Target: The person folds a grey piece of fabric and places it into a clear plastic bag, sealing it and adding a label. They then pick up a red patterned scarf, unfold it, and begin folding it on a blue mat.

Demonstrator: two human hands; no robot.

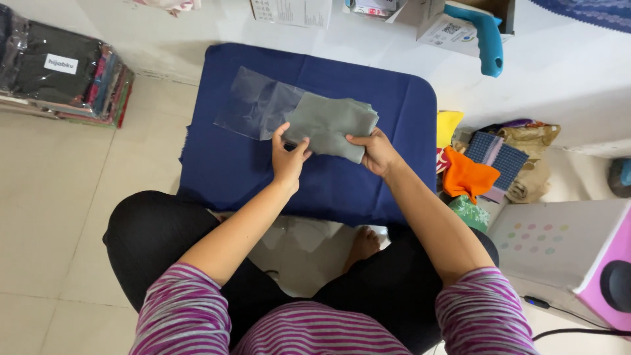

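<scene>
Both hands grip a folded grey cloth (pixel 332 125) over the blue-covered bench (pixel 243 167): the left hand (pixel 288 158) pinches its near left edge, the right hand (pixel 376 150) clasps its near right corner. Its far end lies partly inside a clear plastic bag (pixel 253 105) resting on the bench.

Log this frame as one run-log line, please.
left hand: grips grey folded cloth at bag mouth | right hand: holds cloth's other end | clear plastic bag: flat on blue pad
</scene>
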